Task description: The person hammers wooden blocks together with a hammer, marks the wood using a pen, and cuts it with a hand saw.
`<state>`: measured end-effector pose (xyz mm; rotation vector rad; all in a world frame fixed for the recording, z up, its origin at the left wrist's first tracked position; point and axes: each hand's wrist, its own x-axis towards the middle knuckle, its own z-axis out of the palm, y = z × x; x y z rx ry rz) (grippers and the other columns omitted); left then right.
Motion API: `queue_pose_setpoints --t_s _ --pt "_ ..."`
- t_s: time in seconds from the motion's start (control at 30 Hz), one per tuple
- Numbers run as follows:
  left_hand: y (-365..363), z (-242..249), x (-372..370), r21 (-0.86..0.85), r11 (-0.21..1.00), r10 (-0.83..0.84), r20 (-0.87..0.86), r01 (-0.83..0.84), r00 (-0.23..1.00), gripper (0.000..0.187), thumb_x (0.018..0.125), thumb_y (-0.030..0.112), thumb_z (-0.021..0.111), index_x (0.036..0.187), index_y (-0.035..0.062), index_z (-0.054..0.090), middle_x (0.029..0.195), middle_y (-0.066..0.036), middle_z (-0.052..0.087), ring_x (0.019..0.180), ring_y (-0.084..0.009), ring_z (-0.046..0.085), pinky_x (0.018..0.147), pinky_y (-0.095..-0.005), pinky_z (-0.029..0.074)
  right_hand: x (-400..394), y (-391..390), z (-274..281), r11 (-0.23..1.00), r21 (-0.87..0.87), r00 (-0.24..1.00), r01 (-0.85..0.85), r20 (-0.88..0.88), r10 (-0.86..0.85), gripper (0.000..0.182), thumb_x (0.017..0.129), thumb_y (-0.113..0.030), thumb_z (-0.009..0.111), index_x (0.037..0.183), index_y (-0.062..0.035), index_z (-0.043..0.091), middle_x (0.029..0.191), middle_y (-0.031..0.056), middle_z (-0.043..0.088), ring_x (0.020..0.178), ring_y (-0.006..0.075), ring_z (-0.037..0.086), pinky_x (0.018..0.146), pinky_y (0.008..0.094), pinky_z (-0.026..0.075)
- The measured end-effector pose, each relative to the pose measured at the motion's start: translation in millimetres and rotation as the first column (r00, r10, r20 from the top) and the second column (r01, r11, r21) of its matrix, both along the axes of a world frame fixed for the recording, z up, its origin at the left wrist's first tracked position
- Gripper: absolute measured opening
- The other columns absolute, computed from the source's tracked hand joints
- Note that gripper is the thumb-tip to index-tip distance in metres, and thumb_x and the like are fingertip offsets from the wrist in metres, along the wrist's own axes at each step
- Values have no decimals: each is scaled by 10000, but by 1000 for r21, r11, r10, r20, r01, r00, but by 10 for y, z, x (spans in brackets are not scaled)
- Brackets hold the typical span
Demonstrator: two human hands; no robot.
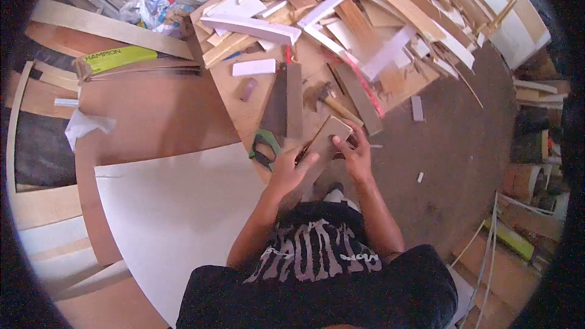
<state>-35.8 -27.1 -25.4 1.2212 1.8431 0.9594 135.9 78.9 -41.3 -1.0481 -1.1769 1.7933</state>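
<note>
A flat brown wooden board (pixel 327 137) is held between my two hands, tilted in front of my body. My left hand (pixel 292 167) grips its left edge, with the fingers partly hidden. On the other edge my right hand (pixel 355 153) closes, thumb on the face of the board. Just beyond lies a hammer (pixel 340 108) with a wooden handle. A green-handled saw (pixel 265 148) rests at the table's near corner, left of my left hand.
Wood offcuts (pixel 359 18) pile up on the far side of the worktable (pixel 234 113). A pale block (pixel 254 67) and a rounded purplish object (pixel 248 89) lie nearer. A large white sheet (pixel 183 225) is at my left. Scraps dot the floor (pixel 451 146) at right.
</note>
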Motion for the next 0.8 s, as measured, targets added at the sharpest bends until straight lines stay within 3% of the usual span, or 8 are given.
queue_pose_setpoints --t_s 0.2,0.33,0.43,0.5,0.57,0.63,0.73,0.8 --pt "-230 -98 -41 -35 992 -122 -447 119 886 955 669 415 860 1454 68 441 1224 -207 648 1059 -372 663 907 -440 523 26 -102 34 951 -129 960 281 33 -279 539 917 -176 718 1406 -128 496 1126 72 648 966 181 646 750 333 581" --pt "-269 -219 -525 -117 986 -160 -434 121 886 855 655 370 851 1374 60 509 1176 -205 659 1037 -383 662 862 -466 535 -351 -65 -97 970 -137 979 202 65 -194 522 926 -151 693 1405 -123 489 1084 56 637 969 189 639 755 344 582" --pt "-376 -302 -1087 -168 985 -112 -480 34 870 768 642 359 846 1293 61 568 1118 -197 673 1015 -370 670 831 -479 541 -904 -148 -594 939 -160 949 304 -36 -314 485 922 -117 670 1378 -105 506 1047 44 634 967 197 637 765 364 584" --pt "-473 -417 -1551 -103 990 51 -387 -98 921 721 636 326 846 1259 56 602 1105 -195 684 1017 -371 673 839 -469 546 -1183 -297 -1175 976 214 939 36 326 -107 496 889 -114 677 1359 -94 520 1097 88 630 981 218 637 796 351 577" --pt "-587 -401 -2019 -102 986 82 -375 -129 923 711 634 298 850 1255 50 608 1108 -193 689 1031 -370 671 855 -459 543 -1462 -472 -1149 881 167 802 -443 514 306 523 853 -162 714 1340 -100 534 1200 140 610 1021 278 647 815 376 575" --pt "-636 -362 -2421 -95 981 123 -364 -168 923 702 631 270 855 1251 45 613 1112 -192 693 1045 -368 670 871 -448 541 -1806 -749 -1006 638 351 592 -685 778 208 533 824 -218 747 1311 -112 557 1235 151 604 1085 318 639 880 435 544" --pt "-737 -411 -2834 -53 980 161 -347 -191 924 727 625 224 863 1274 30 600 1144 -193 692 1073 -358 666 907 -426 532 -2112 -993 -995 666 168 359 -726 920 159 550 789 -287 778 1275 -122 582 1174 130 635 1111 332 627 943 509 495" --pt "-678 -553 -3056 -145 972 122 -363 -186 924 727 628 218 867 1274 18 598 1148 -197 692 1083 -350 665 923 -420 524 -2256 -1097 -1221 670 225 356 -707 933 62 565 770 -309 784 1268 -126 589 1160 134 635 1122 320 620 962 517 476"
